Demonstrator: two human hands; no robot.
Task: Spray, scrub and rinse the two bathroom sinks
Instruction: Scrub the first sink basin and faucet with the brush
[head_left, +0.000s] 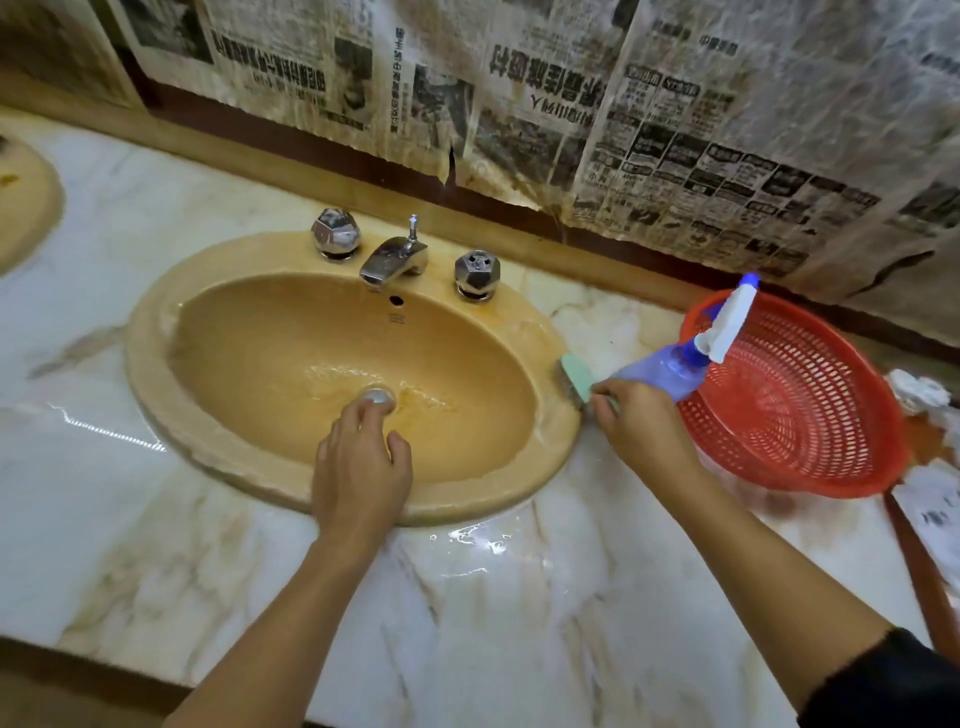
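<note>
1. Closest in: wet marble surface (519, 613), with both bare forearms reaching out over it toward the tan oval sink (291, 493) set into it.
2. Left hand (361, 467) is down in the sink's near side, fingers (358, 410) loosely curled and grasping nothing, tips right by the metal drain plug (378, 397). There's a shallow bit of water around that plug.
3. Right hand (641, 421) sits just off the sink's right rim, fingers wrapped around a scrub pad (577, 378), green on top, whose far end touches the rim.
4. Just right of the sink, beyond that hand, a blue spray bottle (670, 371) with a white trigger head leans against a red plastic basket (810, 415).
5. At the sink's back edge: chrome faucet (393, 258) between two faceted chrome knobs (335, 232).
6. Far left of the sink, a second tan sink (26, 202) is partly in view.
7. Behind it all, the wall is papered with stained newspaper (675, 130).
</note>
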